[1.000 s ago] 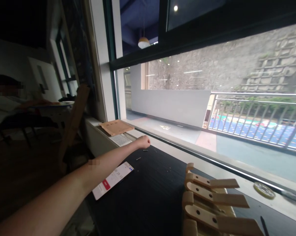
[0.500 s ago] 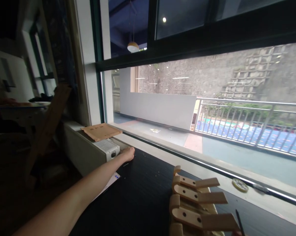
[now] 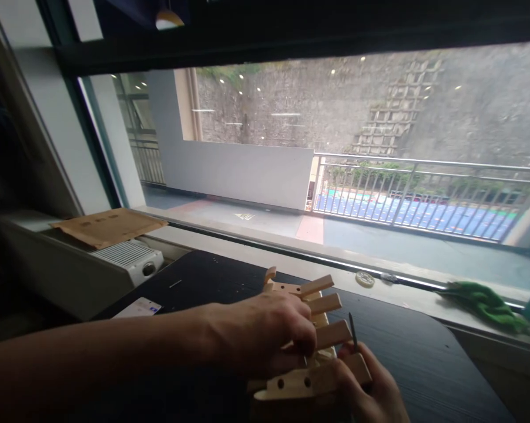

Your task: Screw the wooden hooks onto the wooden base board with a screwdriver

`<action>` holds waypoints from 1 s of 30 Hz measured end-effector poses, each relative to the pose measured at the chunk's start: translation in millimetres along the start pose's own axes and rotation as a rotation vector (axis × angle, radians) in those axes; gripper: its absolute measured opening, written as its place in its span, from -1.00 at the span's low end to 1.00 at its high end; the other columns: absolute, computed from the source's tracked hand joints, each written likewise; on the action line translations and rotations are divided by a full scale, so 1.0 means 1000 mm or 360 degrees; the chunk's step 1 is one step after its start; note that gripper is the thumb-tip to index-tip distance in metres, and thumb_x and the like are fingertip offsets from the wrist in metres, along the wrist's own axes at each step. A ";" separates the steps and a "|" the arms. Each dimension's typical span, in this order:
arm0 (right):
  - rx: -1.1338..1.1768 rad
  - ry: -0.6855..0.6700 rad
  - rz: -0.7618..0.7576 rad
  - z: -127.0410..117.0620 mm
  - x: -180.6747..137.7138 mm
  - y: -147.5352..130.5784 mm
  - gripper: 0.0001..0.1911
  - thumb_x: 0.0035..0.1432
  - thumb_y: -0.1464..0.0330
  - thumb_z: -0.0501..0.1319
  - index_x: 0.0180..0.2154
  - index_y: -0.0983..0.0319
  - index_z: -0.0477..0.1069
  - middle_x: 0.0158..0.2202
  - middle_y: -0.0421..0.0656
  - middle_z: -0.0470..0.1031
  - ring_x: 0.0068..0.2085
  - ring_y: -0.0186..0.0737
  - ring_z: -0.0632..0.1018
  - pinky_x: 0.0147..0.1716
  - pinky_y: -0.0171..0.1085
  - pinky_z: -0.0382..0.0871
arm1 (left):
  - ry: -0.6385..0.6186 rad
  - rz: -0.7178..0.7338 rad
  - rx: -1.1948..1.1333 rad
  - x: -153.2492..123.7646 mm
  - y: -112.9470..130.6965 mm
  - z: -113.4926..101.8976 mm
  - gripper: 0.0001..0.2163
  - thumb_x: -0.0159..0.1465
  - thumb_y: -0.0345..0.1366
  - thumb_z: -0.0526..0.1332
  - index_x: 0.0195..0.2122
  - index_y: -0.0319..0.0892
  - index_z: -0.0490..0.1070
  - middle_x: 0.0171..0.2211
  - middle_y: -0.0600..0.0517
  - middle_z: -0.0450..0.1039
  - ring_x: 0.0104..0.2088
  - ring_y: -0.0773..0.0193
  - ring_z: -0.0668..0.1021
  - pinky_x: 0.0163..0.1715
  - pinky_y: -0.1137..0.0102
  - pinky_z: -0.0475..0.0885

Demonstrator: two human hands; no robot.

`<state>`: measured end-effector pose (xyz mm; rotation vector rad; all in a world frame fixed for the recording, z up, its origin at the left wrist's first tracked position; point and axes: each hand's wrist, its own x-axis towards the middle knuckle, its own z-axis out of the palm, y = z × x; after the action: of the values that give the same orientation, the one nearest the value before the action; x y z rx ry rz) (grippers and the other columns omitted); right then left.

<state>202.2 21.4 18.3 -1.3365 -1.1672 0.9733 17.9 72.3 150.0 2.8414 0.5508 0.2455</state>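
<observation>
A pale wooden rack with several flat hook arms rests on the black table. My left hand lies over its middle, fingers pinched at one of the arms; what they pinch is hidden. My right hand is at the rack's near right end, curled round the lowest arm and a thin dark tool that sticks up between the fingers.
A phone lies at the table's left edge. A white grilled device and a brown cardboard sheet sit on the left sill. A tape roll and green cloth lie on the window ledge.
My left arm has pulled back from the table's far left corner to the wooden rack. My right hand has come into view at the rack. The camera has swung right and down.
</observation>
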 end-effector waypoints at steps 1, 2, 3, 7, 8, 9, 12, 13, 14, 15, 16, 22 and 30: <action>-0.0006 -0.0037 -0.0010 -0.001 0.001 0.001 -0.67 -0.05 0.08 0.18 -0.43 0.24 0.33 -0.57 -0.21 0.43 -0.56 -0.27 0.40 -0.59 -0.35 0.25 | -0.0060 0.0051 0.0073 0.004 0.002 0.009 -0.94 0.12 -0.47 0.23 -0.45 -0.19 0.45 -0.36 0.05 0.49 -0.30 0.29 0.51 -0.21 0.43 0.35; -0.0010 -0.0068 -0.0018 -0.002 0.001 0.002 -0.67 -0.05 0.09 0.18 -0.42 0.24 0.33 -0.57 -0.21 0.43 -0.55 -0.27 0.40 -0.58 -0.35 0.27 | -0.0108 0.0063 0.0151 0.007 0.002 0.016 -0.93 0.11 -0.46 0.23 -0.49 -0.21 0.43 -0.38 0.04 0.48 -0.32 0.27 0.51 -0.25 0.44 0.36; -0.0011 -0.0084 -0.0023 -0.002 0.002 0.003 -0.68 -0.05 0.10 0.19 -0.42 0.24 0.33 -0.57 -0.21 0.43 -0.55 -0.27 0.40 -0.57 -0.35 0.27 | -0.0137 0.0074 0.0212 0.009 -0.001 0.023 -0.92 0.10 -0.44 0.23 -0.52 -0.21 0.42 -0.42 0.04 0.47 -0.35 0.26 0.50 -0.28 0.43 0.36; 0.0025 -0.0008 -0.0038 -0.001 0.002 0.002 -0.73 -0.04 0.14 0.18 -0.46 0.22 0.29 -0.61 -0.27 0.34 -0.57 -0.32 0.34 -0.58 -0.37 0.23 | -0.0106 0.0086 0.0276 0.010 -0.011 0.034 -0.88 0.13 -0.42 0.20 -0.55 -0.20 0.41 -0.47 0.04 0.44 -0.39 0.26 0.48 -0.31 0.42 0.34; 0.0031 -0.0005 -0.0041 -0.001 0.002 0.001 -0.74 -0.03 0.15 0.18 -0.47 0.22 0.28 -0.62 -0.28 0.33 -0.57 -0.33 0.33 -0.59 -0.37 0.22 | -0.0087 0.0096 0.0272 0.010 -0.011 0.035 -0.88 0.14 -0.43 0.18 -0.54 -0.19 0.42 -0.47 0.05 0.43 -0.39 0.27 0.48 -0.31 0.42 0.33; 0.0033 -0.0022 -0.0042 -0.001 0.002 0.000 -0.75 -0.02 0.16 0.18 -0.47 0.22 0.28 -0.62 -0.28 0.32 -0.57 -0.33 0.32 -0.59 -0.37 0.22 | -0.0075 0.0109 0.0271 0.009 -0.011 0.035 -0.87 0.15 -0.44 0.17 -0.52 -0.19 0.42 -0.47 0.04 0.43 -0.40 0.27 0.48 -0.31 0.41 0.33; 0.0010 -0.0105 -0.0036 -0.003 0.003 0.000 -0.75 -0.01 0.17 0.18 -0.45 0.23 0.30 -0.59 -0.26 0.35 -0.55 -0.31 0.35 -0.57 -0.36 0.23 | -0.0072 0.0144 0.0253 0.010 -0.007 0.037 -0.86 0.18 -0.40 0.16 -0.51 -0.19 0.43 -0.50 0.05 0.42 -0.44 0.28 0.46 -0.32 0.39 0.32; 0.0009 -0.0122 -0.0029 -0.004 0.003 0.000 -0.76 -0.01 0.17 0.18 -0.44 0.23 0.30 -0.58 -0.26 0.36 -0.54 -0.30 0.36 -0.57 -0.36 0.24 | -0.0074 0.0154 0.0242 0.011 -0.006 0.038 -0.86 0.18 -0.37 0.17 -0.52 -0.19 0.43 -0.52 0.05 0.41 -0.46 0.28 0.46 -0.33 0.39 0.31; 0.0014 -0.0128 -0.0024 -0.004 0.003 0.000 -0.76 0.00 0.18 0.19 -0.43 0.23 0.30 -0.57 -0.25 0.37 -0.54 -0.30 0.37 -0.57 -0.36 0.24 | -0.0079 0.0164 0.0231 0.012 -0.005 0.039 -0.85 0.18 -0.35 0.18 -0.53 -0.19 0.43 -0.54 0.05 0.40 -0.48 0.29 0.45 -0.35 0.39 0.31; 0.0022 -0.0123 -0.0018 -0.005 0.003 0.000 -0.76 -0.01 0.18 0.19 -0.43 0.23 0.30 -0.57 -0.25 0.38 -0.54 -0.30 0.37 -0.57 -0.36 0.24 | -0.0084 0.0173 0.0223 0.013 -0.004 0.040 -0.83 0.18 -0.33 0.19 -0.55 -0.20 0.42 -0.55 0.05 0.39 -0.51 0.30 0.43 -0.36 0.39 0.30; 0.0026 -0.0123 -0.0013 -0.005 0.003 -0.001 -0.77 -0.01 0.19 0.19 -0.43 0.23 0.30 -0.57 -0.25 0.38 -0.54 -0.30 0.37 -0.57 -0.36 0.24 | -0.0093 0.0181 0.0219 0.014 -0.004 0.040 -0.82 0.17 -0.32 0.20 -0.57 -0.20 0.41 -0.57 0.05 0.39 -0.53 0.31 0.42 -0.39 0.40 0.30; 0.0005 -0.0112 -0.0017 -0.004 0.000 -0.008 -0.77 0.00 0.20 0.20 -0.43 0.24 0.31 -0.56 -0.24 0.39 -0.52 -0.28 0.39 -0.54 -0.35 0.27 | -0.0111 0.0105 0.0116 0.016 -0.002 0.046 -0.85 0.19 -0.35 0.17 -0.53 -0.18 0.38 -0.56 0.08 0.43 -0.57 0.36 0.41 -0.52 0.45 0.24; -0.0022 -0.0119 -0.0018 -0.005 0.000 -0.008 -0.78 0.01 0.21 0.20 -0.40 0.25 0.34 -0.53 -0.23 0.43 -0.51 -0.28 0.41 -0.53 -0.36 0.28 | -0.0039 0.0067 0.0035 0.014 -0.003 0.050 -0.86 0.17 -0.39 0.15 -0.54 -0.18 0.31 -0.56 0.11 0.41 -0.53 0.35 0.43 -0.48 0.47 0.27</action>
<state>205.9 20.2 26.8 -1.3126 -1.2384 1.0159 40.0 70.9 103.2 2.8758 0.4920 0.2131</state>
